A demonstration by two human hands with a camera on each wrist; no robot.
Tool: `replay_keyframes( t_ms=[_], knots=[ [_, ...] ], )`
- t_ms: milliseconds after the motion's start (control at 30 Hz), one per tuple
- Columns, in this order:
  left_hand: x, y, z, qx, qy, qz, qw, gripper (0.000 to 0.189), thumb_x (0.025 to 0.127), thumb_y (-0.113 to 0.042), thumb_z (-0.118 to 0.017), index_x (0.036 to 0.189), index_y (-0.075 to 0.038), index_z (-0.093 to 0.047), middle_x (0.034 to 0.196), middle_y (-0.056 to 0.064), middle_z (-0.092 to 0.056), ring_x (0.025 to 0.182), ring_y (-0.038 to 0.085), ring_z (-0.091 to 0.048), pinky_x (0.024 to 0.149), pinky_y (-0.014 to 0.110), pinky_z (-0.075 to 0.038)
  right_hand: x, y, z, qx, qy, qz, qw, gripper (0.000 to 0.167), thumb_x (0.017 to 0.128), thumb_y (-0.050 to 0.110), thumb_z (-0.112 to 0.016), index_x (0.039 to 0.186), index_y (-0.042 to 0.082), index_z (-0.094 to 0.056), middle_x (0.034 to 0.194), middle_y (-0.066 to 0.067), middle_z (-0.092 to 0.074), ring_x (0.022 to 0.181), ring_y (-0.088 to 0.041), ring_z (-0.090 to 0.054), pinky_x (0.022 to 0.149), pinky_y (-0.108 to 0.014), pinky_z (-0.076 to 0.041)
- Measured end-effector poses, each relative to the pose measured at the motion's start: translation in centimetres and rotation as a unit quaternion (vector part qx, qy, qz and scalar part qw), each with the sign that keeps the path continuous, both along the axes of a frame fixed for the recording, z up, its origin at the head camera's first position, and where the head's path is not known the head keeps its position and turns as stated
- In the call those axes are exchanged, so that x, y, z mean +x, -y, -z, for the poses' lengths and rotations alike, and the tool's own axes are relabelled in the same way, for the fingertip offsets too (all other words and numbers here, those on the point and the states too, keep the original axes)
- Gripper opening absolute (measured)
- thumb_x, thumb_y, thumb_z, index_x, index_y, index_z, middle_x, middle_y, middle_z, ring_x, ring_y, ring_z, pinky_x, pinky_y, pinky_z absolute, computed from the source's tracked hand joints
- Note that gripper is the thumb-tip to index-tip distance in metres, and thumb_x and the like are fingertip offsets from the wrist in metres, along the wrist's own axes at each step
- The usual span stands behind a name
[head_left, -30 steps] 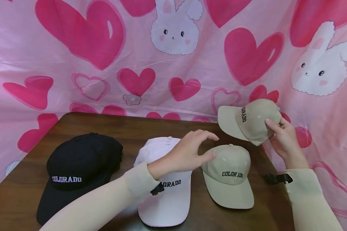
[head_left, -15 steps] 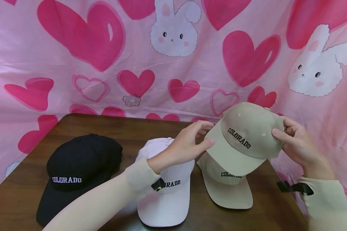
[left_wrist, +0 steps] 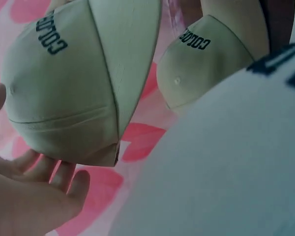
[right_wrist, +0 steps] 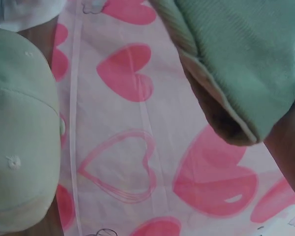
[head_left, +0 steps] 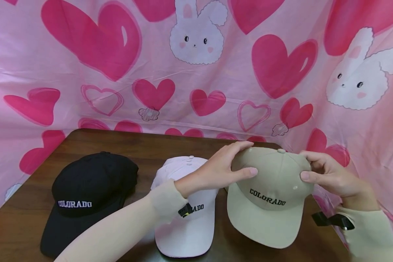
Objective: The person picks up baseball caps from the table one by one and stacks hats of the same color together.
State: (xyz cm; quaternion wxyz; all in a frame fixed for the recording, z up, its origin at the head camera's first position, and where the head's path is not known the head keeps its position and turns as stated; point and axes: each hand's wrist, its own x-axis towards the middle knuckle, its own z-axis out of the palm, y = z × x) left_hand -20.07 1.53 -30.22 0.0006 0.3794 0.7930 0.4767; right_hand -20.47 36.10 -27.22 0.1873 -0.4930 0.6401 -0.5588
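A beige cap (head_left: pixel 265 218) with COLORADO across its front is held upright, brim forward, above the table. My right hand (head_left: pixel 334 178) grips the right side of its crown, thumb in front. At the crown's left, my left hand (head_left: pixel 219 167) has its thumb over the front and its fingers at the top edge; in the left wrist view those fingers (left_wrist: pixel 64 177) are spread along the crown. A second beige cap (left_wrist: pixel 201 64) lies below, almost wholly hidden in the head view; its crown (right_wrist: pixel 19 132) shows in the right wrist view.
A white cap (head_left: pixel 183 236) sits left of the beige ones, partly behind the left forearm. Farther left stands a black cap (head_left: pixel 91 182). All rest on a dark wooden table (head_left: pixel 144 145), with a pink heart-patterned cloth (head_left: pixel 216 72) hanging behind and to the right.
The beige cap in my right hand has come left and down, turning its brim to the front, over the second beige cap. My left hand has met its crown.
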Motion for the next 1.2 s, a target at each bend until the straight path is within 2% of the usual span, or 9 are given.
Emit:
replay_keyframes(
  t_ms=[100, 200, 400, 467, 533, 733, 900, 1100, 1200],
  knots=[
    [0.1, -0.2, 0.1, 0.001, 0.022, 0.036, 0.9991, 0.073, 0.098, -0.043, -0.074, 0.16, -0.022, -0.042, 0.149, -0.008, -0.054, 0.133, 0.006, -0.05, 0.112, 0.031, -0.046, 0.0, 0.3, 0.2, 0.008, 0.002, -0.027, 0.9996, 0.05, 0.094, -0.029, -0.039, 0.138, -0.009, -0.054, 0.12, -0.015, -0.074, 0.1, -0.028, -0.077, 0.077, -0.043, -0.065],
    [0.2, -0.2, 0.3, 0.021, 0.071, 0.077, 0.9943, 0.06, 0.098, -0.039, -0.076, 0.151, -0.023, -0.052, 0.136, -0.011, -0.06, 0.121, 0.003, -0.057, 0.103, 0.025, -0.05, -0.1, 0.4, 0.4, 0.014, 0.008, -0.054, 0.9984, 0.053, 0.095, -0.028, -0.039, 0.142, -0.009, -0.052, 0.126, -0.015, -0.073, 0.105, -0.029, -0.076, 0.078, -0.045, -0.065],
    [0.4, -0.4, 0.9, 0.059, 0.204, 0.162, 0.9635, 0.033, 0.101, -0.02, -0.075, 0.132, -0.015, -0.064, 0.115, -0.013, -0.07, 0.109, 0.001, -0.065, 0.095, 0.024, -0.056, -0.1, 0.3, 1.0, 0.035, 0.014, -0.089, 0.9954, 0.058, 0.088, -0.032, -0.037, 0.138, -0.008, -0.054, 0.122, -0.014, -0.072, 0.102, -0.027, -0.074, 0.075, -0.044, -0.065],
    [0.6, -0.5, 1.1, 0.065, 0.229, 0.176, 0.9553, 0.029, 0.101, -0.016, -0.073, 0.128, -0.011, -0.063, 0.113, -0.013, -0.07, 0.107, 0.0, -0.065, 0.092, 0.023, -0.056, -0.1, 0.2, 1.2, 0.043, 0.01, -0.091, 0.9949, 0.058, 0.086, -0.033, -0.038, 0.136, -0.008, -0.055, 0.119, -0.015, -0.072, 0.1, -0.028, -0.073, 0.074, -0.044, -0.065],
    [0.8, -0.7, 1.2, 0.07, 0.24, 0.18, 0.9514, 0.024, 0.102, -0.014, -0.072, 0.124, -0.01, -0.063, 0.11, -0.012, -0.07, 0.104, 0.0, -0.065, 0.089, 0.022, -0.057, -0.1, 0.0, 1.4, 0.048, 0.004, -0.09, 0.9948, 0.056, 0.085, -0.032, -0.038, 0.133, -0.008, -0.055, 0.115, -0.015, -0.071, 0.098, -0.029, -0.072, 0.073, -0.045, -0.065],
    [1.0, -1.4, 1.2, 0.105, 0.271, 0.159, 0.9436, 0.021, 0.103, -0.012, -0.071, 0.122, -0.01, -0.062, 0.108, -0.007, -0.07, 0.098, 0.003, -0.067, 0.084, 0.022, -0.057, -0.1, -1.2, 2.0, 0.052, 0.0, -0.05, 0.9974, 0.05, 0.094, -0.024, -0.042, 0.14, -0.007, -0.053, 0.122, -0.015, -0.071, 0.103, -0.029, -0.072, 0.077, -0.044, -0.065],
    [0.8, -2.1, 1.0, 0.138, 0.303, 0.119, 0.9353, 0.022, 0.104, -0.017, -0.07, 0.124, -0.014, -0.063, 0.105, -0.003, -0.074, 0.094, 0.009, -0.071, 0.084, 0.025, -0.057, -0.4, -2.7, 3.0, 0.015, 0.025, -0.011, 0.9995, 0.04, 0.106, -0.009, -0.041, 0.146, -0.008, -0.048, 0.127, -0.016, -0.07, 0.107, -0.028, -0.072, 0.083, -0.043, -0.064],
    [0.2, -3.7, 1.2, 0.16, 0.33, 0.074, 0.9275, 0.024, 0.104, -0.023, -0.07, 0.126, -0.015, -0.063, 0.111, -0.004, -0.07, 0.1, 0.009, -0.067, 0.088, 0.026, -0.056, -1.3, -4.2, 3.9, -0.011, 0.062, 0.024, 0.9977, 0.044, 0.106, -0.013, -0.035, 0.149, -0.01, -0.044, 0.128, -0.016, -0.069, 0.109, -0.027, -0.071, 0.09, -0.038, -0.062],
    [-0.1, -4.6, 1.7, 0.169, 0.347, 0.044, 0.9216, 0.024, 0.104, -0.024, -0.071, 0.125, -0.014, -0.064, 0.11, -0.003, -0.069, 0.1, 0.01, -0.065, 0.088, 0.026, -0.055, -1.6, -4.8, 4.3, 0.0, 0.078, 0.062, 0.995, 0.048, 0.105, -0.016, -0.033, 0.15, -0.007, -0.045, 0.129, -0.013, -0.07, 0.111, -0.024, -0.071, 0.091, -0.036, -0.062]
  ],
)
